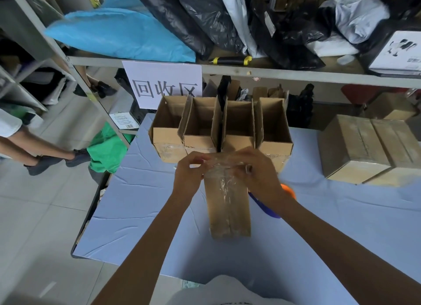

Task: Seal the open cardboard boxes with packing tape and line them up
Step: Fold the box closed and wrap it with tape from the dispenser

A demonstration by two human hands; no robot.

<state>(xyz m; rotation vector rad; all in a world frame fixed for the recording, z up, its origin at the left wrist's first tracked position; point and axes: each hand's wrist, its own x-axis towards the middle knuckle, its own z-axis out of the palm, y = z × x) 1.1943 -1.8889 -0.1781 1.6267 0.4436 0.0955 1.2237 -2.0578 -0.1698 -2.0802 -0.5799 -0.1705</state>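
Bench (pixel 136 202), blue-covered: box (pixel 230 213) near edge; left hand (pixel 190 170) and right hand (pixel 257 170), each grip pinching clear tape (pixel 222 168) over box's far end.

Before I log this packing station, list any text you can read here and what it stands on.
"回收区": white paper sign hanging from the shelf edge.
Label on the white packet on the floor: too small to read.
Print on the white box, upper right: too blurred.

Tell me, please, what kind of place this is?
Probably a parcel packing or storeroom area: grey metal shelving stacked with black plastic mailer bags, a row of open brown cardboard boxes on the blue-covered table, and a white paper sign.
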